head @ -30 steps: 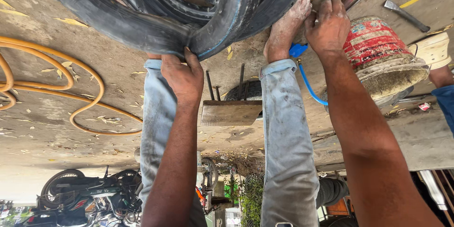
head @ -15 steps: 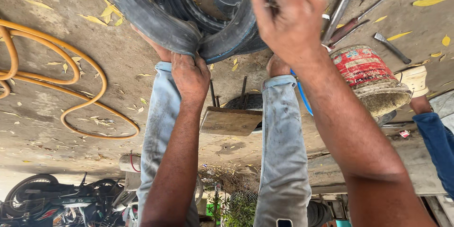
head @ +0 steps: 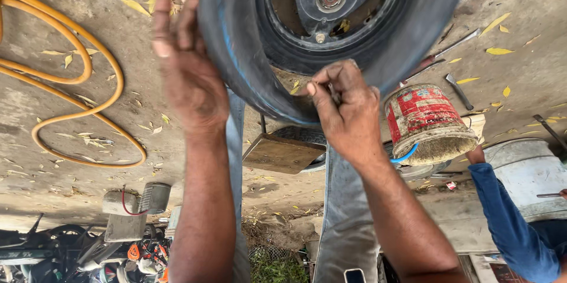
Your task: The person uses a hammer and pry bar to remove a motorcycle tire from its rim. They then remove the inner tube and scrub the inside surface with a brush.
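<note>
**Two hands working a small tyre on its wheel**

The person is holding a black tyre (head: 248, 64) mounted on a dark wheel (head: 331, 0), which is filling the top middle of the head view, above their denim-clad legs (head: 348, 224). The left hand (head: 189, 76) is lying flat against the tyre's outer tread, its fingers (head: 162, 23) stretched out straight and close together — pressing rather than gripping. The right hand (head: 345, 109) is sitting at the tyre's lower edge, just by the bead; its fingers (head: 331, 79) are curling in narrow around a small object, too hidden to tell what it is.

Around them, on the concrete floor (head: 88, 141), an orange hose (head: 77, 76) is looping at the left, well apart from the tyre. A worn red-and-white bucket (head: 428, 123) is standing just beside the right hand, with metal tools (head: 449, 53) lying near it among yellow leaves. A wooden block (head: 280, 153) is showing between the two forearms. At the right edge another person's blue sleeve (head: 508, 218) is reaching in beside a grey tub (head: 525, 171).
</note>
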